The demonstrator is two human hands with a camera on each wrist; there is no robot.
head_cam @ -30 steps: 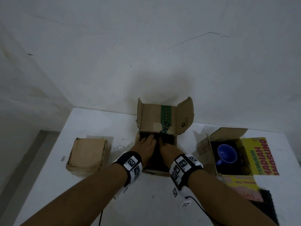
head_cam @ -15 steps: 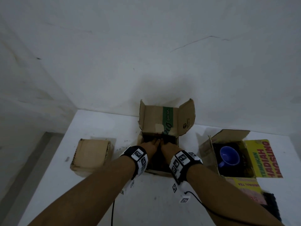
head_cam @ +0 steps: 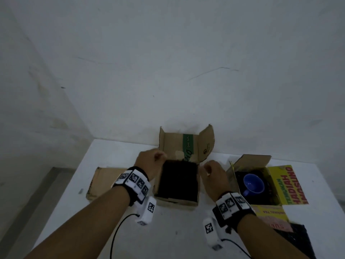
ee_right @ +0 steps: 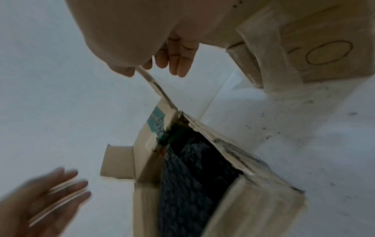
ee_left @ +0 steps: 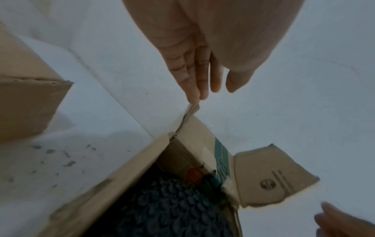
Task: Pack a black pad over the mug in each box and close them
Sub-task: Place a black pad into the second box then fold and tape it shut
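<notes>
Between our two hands sits the middle box [head_cam: 177, 184], open, with a black pad [head_cam: 177, 181] already laid flat inside it and covering whatever is beneath. We judge the padding step here is done and the closing step is starting.

Our left hand [head_cam: 151, 163] is at the box's far left corner, fingers loosely extended and just touching the edge of the small left side flap [ee_left: 191, 110]; it grips nothing. Our right hand [head_cam: 212, 174] hovers beside the right wall, near the right side flap [head_cam: 206, 144], fingers relaxed and holding nothing.

The next move likely calls for folding both side flaps in, then lowering the tall lid.

The pad looks soft and nubbly; the cardboard is worn with frayed edges.

Right of our right hand, a second open box [head_cam: 248, 165] holds an uncovered blue mug [head_cam: 253, 183]. Left of our left hand sits a closed box [head_cam: 101, 182].
</notes>
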